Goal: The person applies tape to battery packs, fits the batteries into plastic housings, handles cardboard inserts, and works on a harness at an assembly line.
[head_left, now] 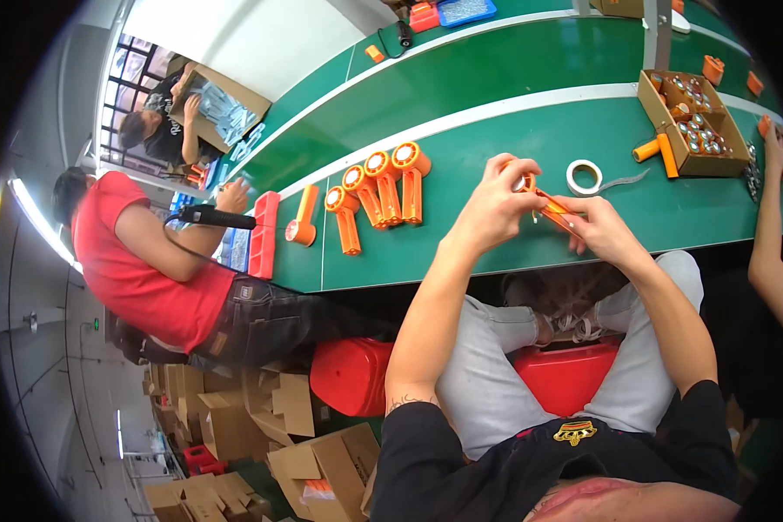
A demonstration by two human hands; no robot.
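Note:
Above the near edge of the green table, I hold an orange plastic handheld-fan housing (555, 209) between both hands. My left hand (498, 204) is closed around its round head, and its fingers hide much of that end. My right hand (607, 228) grips the handle end with thumb and fingers. To the left, several orange fan housings (377, 187) lie side by side, round heads away from me. Another orange housing (303, 215) lies farther left, turned the other way. A roll of white tape (584, 177) with a loose strip lies just beyond my right hand.
A divided cardboard box (700, 130) of small metal-and-orange parts stands at the right, beside an orange handle-shaped piece (657, 152). A red tray (264, 235) and a co-worker in a red shirt (148, 235) are at the left. Another person's arm (767, 209) reaches in at the right.

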